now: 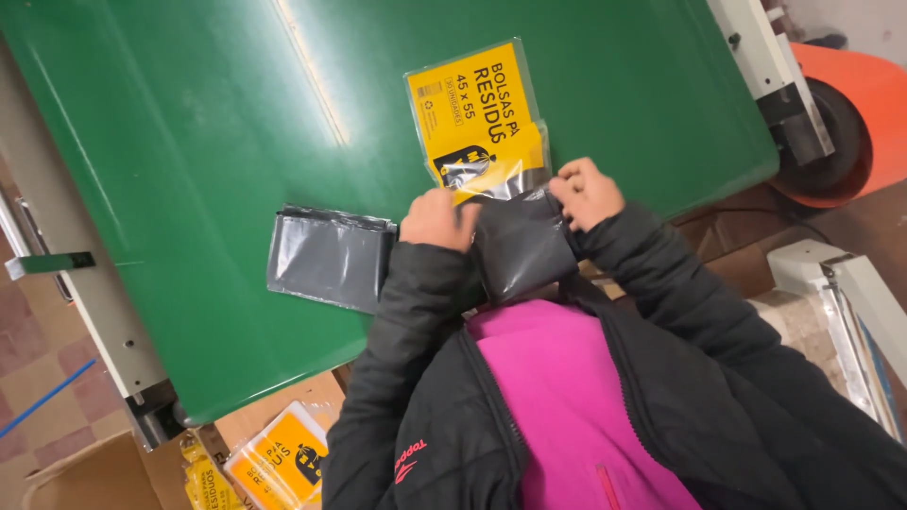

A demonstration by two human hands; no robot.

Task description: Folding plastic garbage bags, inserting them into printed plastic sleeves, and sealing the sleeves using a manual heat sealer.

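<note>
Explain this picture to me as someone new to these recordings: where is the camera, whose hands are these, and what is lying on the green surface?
The single view comes from a camera worn on the person's head, looking down past a black jacket and pink top. There is no robot; both hands are bare. The left hand and right hand each pinch the top edge of a folded dark plastic bundle at the near edge of the green surface. The bundle's top meets the open end of a clear packet with a yellow label. Another folded dark bundle lies flat beside the left hand. More yellow packets sit in a cardboard box below, and an orange roll stands at the far right.
</note>
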